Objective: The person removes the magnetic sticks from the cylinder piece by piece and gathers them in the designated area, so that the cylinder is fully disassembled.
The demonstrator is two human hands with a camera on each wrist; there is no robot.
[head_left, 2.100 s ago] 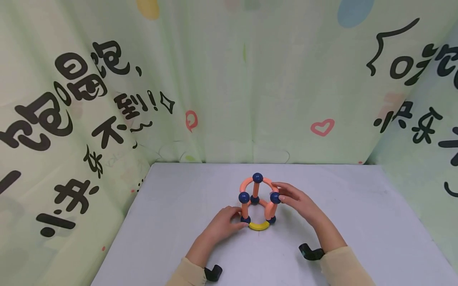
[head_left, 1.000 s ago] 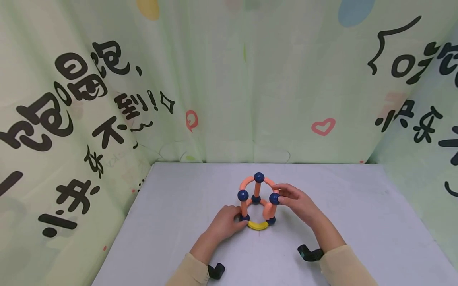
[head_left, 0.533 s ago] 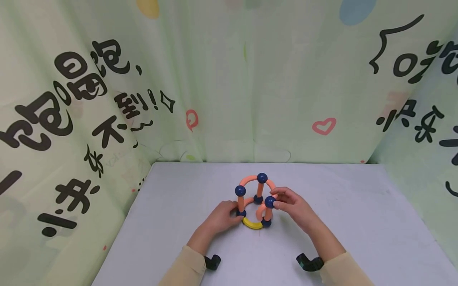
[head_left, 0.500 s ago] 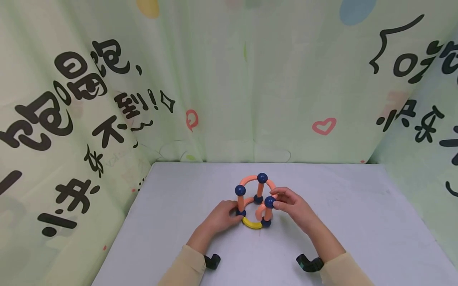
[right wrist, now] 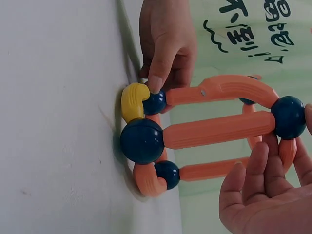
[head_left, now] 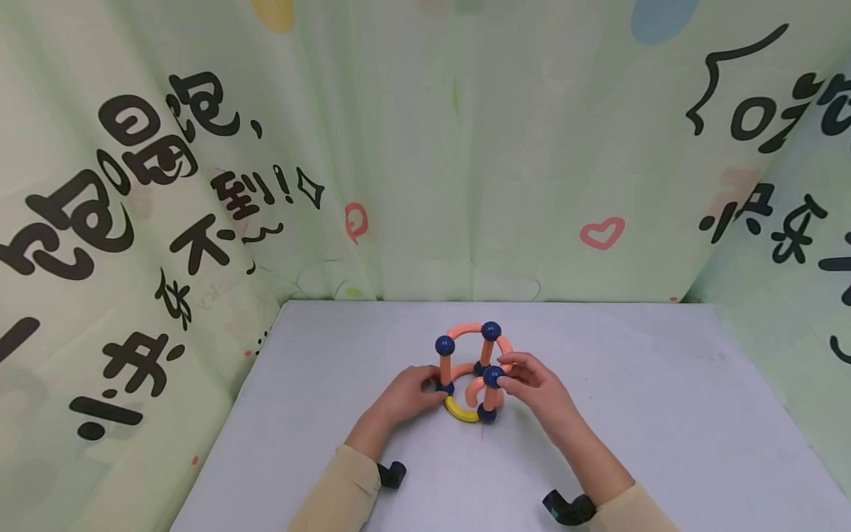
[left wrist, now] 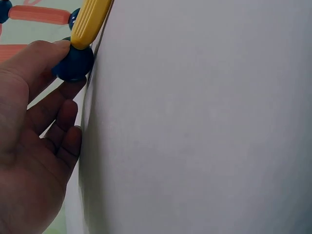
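A frame of navy balls and orange magnetic rods (head_left: 487,352) stands on the table, with one yellow curved rod (head_left: 461,411) in its bottom ring. My left hand (head_left: 403,399) pinches the lower left ball (left wrist: 73,63) between thumb and fingers, where the yellow rod joins it. My right hand (head_left: 541,391) holds the near upper ball (right wrist: 290,117), its fingertips lying by the upright rod (right wrist: 219,129) below. From that upper ball an orange curved rod (right wrist: 239,87) hangs inward, its free end showing a small metal spot. The right fingers partly hide the top ring in the head view.
The white-covered table (head_left: 638,399) spreads around the frame. A pale green curtain (head_left: 412,148) with black characters encloses it at the back and sides. Black wrist cameras (head_left: 568,508) sit on both wrists.
Both hands have turned the frame clockwise as seen from above. Its near right upper ball came left and forward, the left one went back. Both hands keep their hold.
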